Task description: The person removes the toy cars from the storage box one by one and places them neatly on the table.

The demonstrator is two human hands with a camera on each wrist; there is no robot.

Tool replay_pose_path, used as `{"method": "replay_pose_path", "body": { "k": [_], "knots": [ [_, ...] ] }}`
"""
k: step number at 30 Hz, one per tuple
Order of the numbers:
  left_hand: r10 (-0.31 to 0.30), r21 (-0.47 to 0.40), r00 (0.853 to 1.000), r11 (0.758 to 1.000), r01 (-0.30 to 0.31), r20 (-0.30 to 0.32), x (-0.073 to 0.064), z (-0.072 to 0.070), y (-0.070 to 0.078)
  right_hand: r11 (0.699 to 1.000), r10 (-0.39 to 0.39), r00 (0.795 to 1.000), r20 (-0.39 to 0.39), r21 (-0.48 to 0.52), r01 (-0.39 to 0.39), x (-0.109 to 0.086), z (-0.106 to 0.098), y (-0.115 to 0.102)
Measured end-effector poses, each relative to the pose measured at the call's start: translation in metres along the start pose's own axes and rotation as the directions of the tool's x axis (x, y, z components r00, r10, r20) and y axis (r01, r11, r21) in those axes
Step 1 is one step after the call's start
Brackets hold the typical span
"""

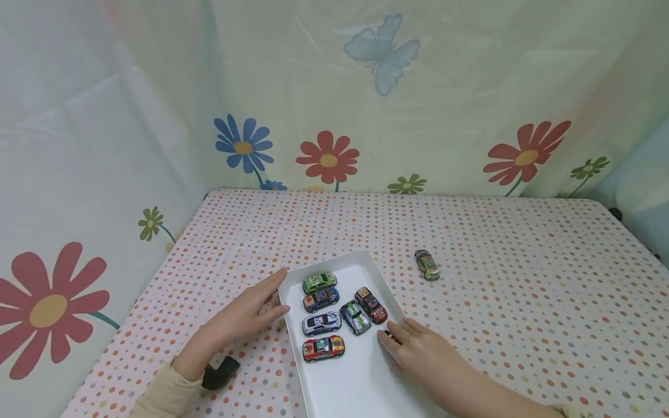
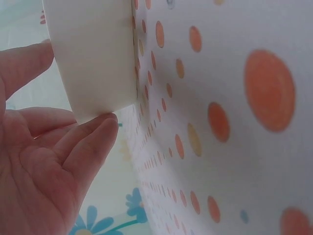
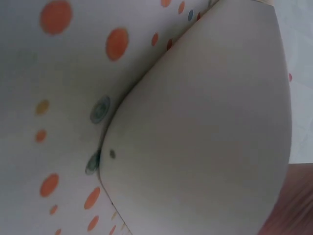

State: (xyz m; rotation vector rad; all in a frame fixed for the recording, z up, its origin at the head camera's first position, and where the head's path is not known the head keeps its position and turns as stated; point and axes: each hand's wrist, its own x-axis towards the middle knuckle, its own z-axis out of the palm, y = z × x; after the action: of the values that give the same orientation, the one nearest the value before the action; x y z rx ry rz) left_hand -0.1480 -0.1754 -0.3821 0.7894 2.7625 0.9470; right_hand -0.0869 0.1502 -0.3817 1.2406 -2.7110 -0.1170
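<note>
Toy cars (image 1: 323, 348): six lie in the white tray (image 1: 355, 384), between 9 and 1 o'clock of its visible middle, head view. One more, the loose car (image 1: 427, 265), sits on the dotted cloth (image 1: 502, 278) outside, between 1 and 2 o'clock. Left hand (image 1: 250, 313), toward 10 o'clock: thumb and fingers spread apart, tips touching the tray's edge. Right hand (image 1: 418, 352), 3 o'clock, reaching over the wall: finger and thumb curled about a small dark object (image 1: 389, 334), mostly hidden.
</note>
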Motion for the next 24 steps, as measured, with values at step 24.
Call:
{"method": "replay_pose_path", "body": {
  "k": [24],
  "knots": [
    [-0.002, 0.000, 1.000, 1.000, 0.002, -0.001, -0.001, -0.001, 0.003, 0.899, 0.283, 0.938, -0.199, 0.395, -0.188, -0.004, -0.028, 0.017]
  ]
}}
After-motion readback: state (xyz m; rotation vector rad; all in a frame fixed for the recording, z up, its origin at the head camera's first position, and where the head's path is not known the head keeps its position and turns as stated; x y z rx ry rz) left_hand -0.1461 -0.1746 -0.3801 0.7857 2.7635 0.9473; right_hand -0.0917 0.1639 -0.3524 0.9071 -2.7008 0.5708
